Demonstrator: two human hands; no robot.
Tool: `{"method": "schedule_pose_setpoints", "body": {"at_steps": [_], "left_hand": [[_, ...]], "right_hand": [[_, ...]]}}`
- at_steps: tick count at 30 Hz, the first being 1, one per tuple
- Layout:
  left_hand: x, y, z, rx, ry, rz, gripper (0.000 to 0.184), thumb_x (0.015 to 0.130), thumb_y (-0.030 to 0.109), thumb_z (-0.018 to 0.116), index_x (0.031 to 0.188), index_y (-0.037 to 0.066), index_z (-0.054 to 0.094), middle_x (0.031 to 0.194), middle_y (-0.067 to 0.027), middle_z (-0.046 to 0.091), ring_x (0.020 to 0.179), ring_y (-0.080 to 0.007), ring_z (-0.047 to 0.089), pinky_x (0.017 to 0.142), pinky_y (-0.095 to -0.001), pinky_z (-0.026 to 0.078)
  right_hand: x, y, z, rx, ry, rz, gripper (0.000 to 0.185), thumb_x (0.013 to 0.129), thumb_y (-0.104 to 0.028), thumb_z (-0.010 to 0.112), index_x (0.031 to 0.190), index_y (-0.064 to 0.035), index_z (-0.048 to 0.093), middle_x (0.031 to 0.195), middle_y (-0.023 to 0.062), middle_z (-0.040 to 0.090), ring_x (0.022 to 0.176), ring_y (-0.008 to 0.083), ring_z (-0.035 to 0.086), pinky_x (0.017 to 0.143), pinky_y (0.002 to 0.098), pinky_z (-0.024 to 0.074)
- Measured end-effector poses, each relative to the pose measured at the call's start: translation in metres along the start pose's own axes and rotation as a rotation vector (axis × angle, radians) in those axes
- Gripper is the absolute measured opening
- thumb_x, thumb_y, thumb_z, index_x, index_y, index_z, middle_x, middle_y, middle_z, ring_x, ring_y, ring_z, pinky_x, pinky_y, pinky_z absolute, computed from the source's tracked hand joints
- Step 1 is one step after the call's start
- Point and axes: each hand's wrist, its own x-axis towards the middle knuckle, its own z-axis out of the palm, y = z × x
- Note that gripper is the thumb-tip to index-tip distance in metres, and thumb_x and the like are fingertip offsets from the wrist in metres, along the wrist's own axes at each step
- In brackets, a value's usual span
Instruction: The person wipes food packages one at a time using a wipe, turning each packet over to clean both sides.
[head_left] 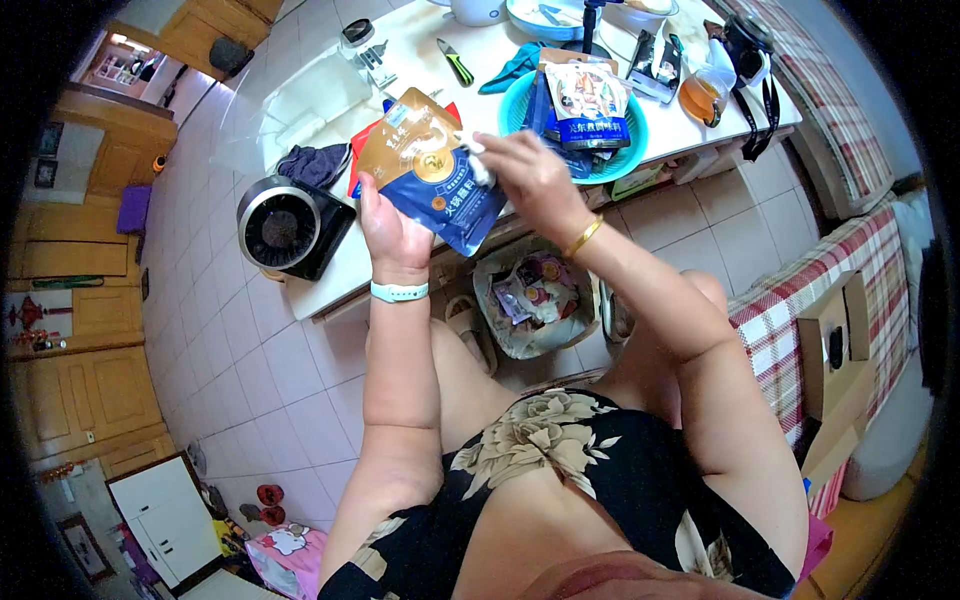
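Note:
My left hand (395, 235) holds a gold and blue sauce pouch (420, 150) by its lower left side, with the thumb in front and the fingers hidden behind. The pouch is tilted, its printed front facing me. At its right edge, my right hand (538, 185) has its fingers closed on a small white wad (478, 165), which looks like tissue or cloth and touches the pouch. Just beyond the right hand stands a turquoise basket (632, 155) with several pouches in it, a white and blue pouch (588, 105) on top.
A black round appliance (282, 225) stands at the table's left corner, beside a dark cloth (312, 165) and a clear plastic box (290, 105). A green-handled knife (456, 62) lies farther back. Under the table edge sits a lined trash bin (540, 345). A jug of amber liquid (705, 95) stands at right.

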Motion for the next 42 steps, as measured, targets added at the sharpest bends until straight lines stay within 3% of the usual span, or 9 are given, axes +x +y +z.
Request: {"method": "schedule_pose_setpoints", "body": {"at_steps": [8, 16, 18, 24, 26, 29, 30, 35, 42], "left_hand": [[0.005, 0.007, -0.006, 0.006, 0.041, 0.068, 0.059, 0.111, 0.043, 0.024, 0.152, 0.002, 0.037, 0.156, -0.0175, 0.042, 0.142, -0.0364, 0.041, 0.121, -0.0544, 0.029], [0.006, 0.01, -0.006, -0.074, -0.02, 0.038, 0.06, 0.111, 0.046, 0.024, 0.154, 0.006, 0.035, 0.159, -0.0156, 0.038, 0.146, -0.0342, 0.036, 0.122, -0.0545, 0.025], [0.005, 0.01, -0.005, -0.072, -0.032, 0.02, 0.061, 0.11, 0.048, 0.023, 0.154, 0.007, 0.036, 0.158, -0.0146, 0.04, 0.145, -0.0331, 0.038, 0.122, -0.053, 0.027], [-0.003, -0.004, 0.0, -0.173, -0.305, 0.027, 0.055, 0.107, 0.041, 0.046, 0.149, 0.006, 0.043, 0.152, -0.0161, 0.047, 0.14, -0.0327, 0.044, 0.12, -0.052, 0.031], [-0.007, -0.022, 0.009, 0.098, 0.007, 0.056, 0.055, 0.104, 0.037, 0.054, 0.147, 0.004, 0.044, 0.147, -0.0164, 0.052, 0.137, -0.032, 0.049, 0.119, -0.0511, 0.034], [-0.003, -0.022, 0.004, -0.001, -0.056, -0.078, 0.054, 0.107, 0.037, 0.049, 0.149, 0.003, 0.042, 0.147, -0.016, 0.052, 0.134, -0.0315, 0.052, 0.117, -0.0508, 0.037], [-0.002, -0.022, 0.003, -0.041, -0.113, -0.131, 0.054, 0.107, 0.037, 0.047, 0.149, 0.003, 0.041, 0.148, -0.0159, 0.052, 0.135, -0.0311, 0.052, 0.117, -0.0507, 0.038], [-0.005, -0.028, 0.009, -0.001, -0.122, -0.134, 0.054, 0.108, 0.038, 0.044, 0.151, 0.006, 0.038, 0.15, -0.0147, 0.05, 0.135, -0.0315, 0.051, 0.116, -0.0521, 0.038], [-0.001, -0.006, 0.004, -0.003, -0.064, -0.067, 0.054, 0.109, 0.036, 0.042, 0.15, 0.001, 0.039, 0.15, -0.0183, 0.049, 0.137, -0.0339, 0.049, 0.118, -0.0523, 0.035]], "right_hand": [[-0.008, -0.021, 0.01, 0.1, -0.091, -0.237, 0.029, 0.076, -0.006, 0.068, 0.105, -0.0031, 0.07, 0.129, 0.008, 0.067, 0.096, 0.0258, 0.065, 0.085, 0.0365, 0.0568], [0.005, 0.005, 0.005, 0.223, 0.19, 0.415, 0.015, 0.088, -0.003, 0.067, 0.103, -0.0025, 0.071, 0.113, 0.0099, 0.072, 0.095, 0.023, 0.067, 0.077, 0.0324, 0.0565], [0.005, 0.013, 0.005, 0.603, 0.023, 0.89, 0.018, 0.092, -0.007, 0.069, 0.107, 0.0021, 0.068, 0.106, 0.0092, 0.073, 0.092, 0.0148, 0.068, 0.076, 0.0282, 0.0556], [0.011, 0.016, -0.01, 1.172, 0.191, 1.041, 0.025, 0.093, -0.006, 0.069, 0.116, 0.0038, 0.063, 0.101, 0.0063, 0.071, 0.089, 0.0119, 0.067, 0.083, 0.0248, 0.0536], [0.015, 0.009, -0.015, 1.191, 0.177, 1.069, 0.023, 0.094, -0.007, 0.069, 0.114, 0.0037, 0.065, 0.1, 0.0069, 0.071, 0.088, 0.0125, 0.067, 0.079, 0.0246, 0.0543], [0.013, 0.025, -0.017, 0.791, 0.165, 0.864, 0.02, 0.093, -0.006, 0.069, 0.112, 0.0001, 0.068, 0.1, 0.0058, 0.071, 0.088, 0.012, 0.067, 0.076, 0.0265, 0.0555], [0.016, 0.027, -0.027, 0.334, 0.105, 0.7, 0.018, 0.091, -0.004, 0.069, 0.109, -0.0036, 0.071, 0.105, 0.0065, 0.072, 0.085, 0.0156, 0.069, 0.075, 0.0305, 0.0572], [0.027, 0.018, -0.034, -0.037, 0.001, -0.026, 0.027, 0.082, 0.001, 0.067, 0.108, -0.0049, 0.072, 0.119, 0.0085, 0.069, 0.1, 0.0281, 0.066, 0.087, 0.0363, 0.0564], [0.015, 0.04, -0.043, -0.201, -0.123, 0.161, 0.027, 0.076, 0.005, 0.066, 0.1, -0.0047, 0.071, 0.114, 0.007, 0.07, 0.104, 0.0283, 0.064, 0.087, 0.0373, 0.0557]]}}
